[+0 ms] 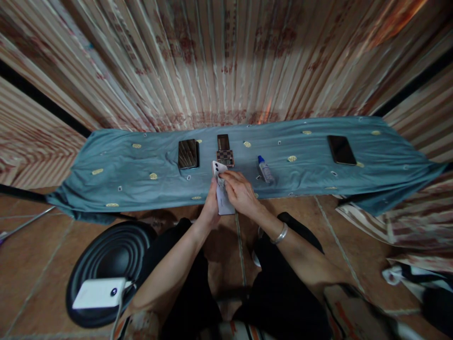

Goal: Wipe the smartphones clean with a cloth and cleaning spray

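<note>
My left hand [211, 208] grips a white phone [220, 189] from underneath, holding it over the near edge of the blue-green cloth [141, 160]. My right hand [239, 190] lies across the phone's upper face, fingers pressed on it; what is under the fingers is hidden. A metal bangle [280, 233] sits on my right wrist. Just beyond the hands lies a checkered phone [225, 157], and a small clear bottle with a blue cap [265, 169] lies to the right.
On the cloth lie a dark striped phone [188, 153] at the left, a brown phone [223, 141] behind the checkered one, and a black phone [341, 149] far right. A black round stool [113, 255] with a white power bank [99, 293] stands lower left. A corrugated wall rises behind.
</note>
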{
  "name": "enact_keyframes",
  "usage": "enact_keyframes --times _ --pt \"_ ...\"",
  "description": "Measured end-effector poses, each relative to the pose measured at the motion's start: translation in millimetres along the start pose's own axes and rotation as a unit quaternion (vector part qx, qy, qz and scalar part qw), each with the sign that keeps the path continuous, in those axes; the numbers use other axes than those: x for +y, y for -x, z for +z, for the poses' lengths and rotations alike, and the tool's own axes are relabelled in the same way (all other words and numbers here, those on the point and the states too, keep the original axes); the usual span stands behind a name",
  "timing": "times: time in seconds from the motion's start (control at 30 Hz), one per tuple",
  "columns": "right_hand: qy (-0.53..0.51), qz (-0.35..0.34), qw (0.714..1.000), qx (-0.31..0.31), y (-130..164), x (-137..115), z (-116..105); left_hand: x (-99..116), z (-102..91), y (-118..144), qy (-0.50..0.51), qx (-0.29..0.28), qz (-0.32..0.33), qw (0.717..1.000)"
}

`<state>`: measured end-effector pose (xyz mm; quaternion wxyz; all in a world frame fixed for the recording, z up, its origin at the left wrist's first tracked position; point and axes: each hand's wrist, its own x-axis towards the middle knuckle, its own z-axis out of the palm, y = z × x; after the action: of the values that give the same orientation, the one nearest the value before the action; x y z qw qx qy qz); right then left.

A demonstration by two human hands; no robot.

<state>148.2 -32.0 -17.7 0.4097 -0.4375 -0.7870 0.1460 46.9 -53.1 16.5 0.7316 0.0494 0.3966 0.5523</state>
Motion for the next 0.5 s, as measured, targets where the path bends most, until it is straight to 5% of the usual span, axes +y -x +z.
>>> enact_keyframes --times 0.5 --pt "0.027 0.025 0.999 0.006 0.2 6.8 5.3 0.5 -4.9 0.5 -0.023 -0.01 0.018 1.0"
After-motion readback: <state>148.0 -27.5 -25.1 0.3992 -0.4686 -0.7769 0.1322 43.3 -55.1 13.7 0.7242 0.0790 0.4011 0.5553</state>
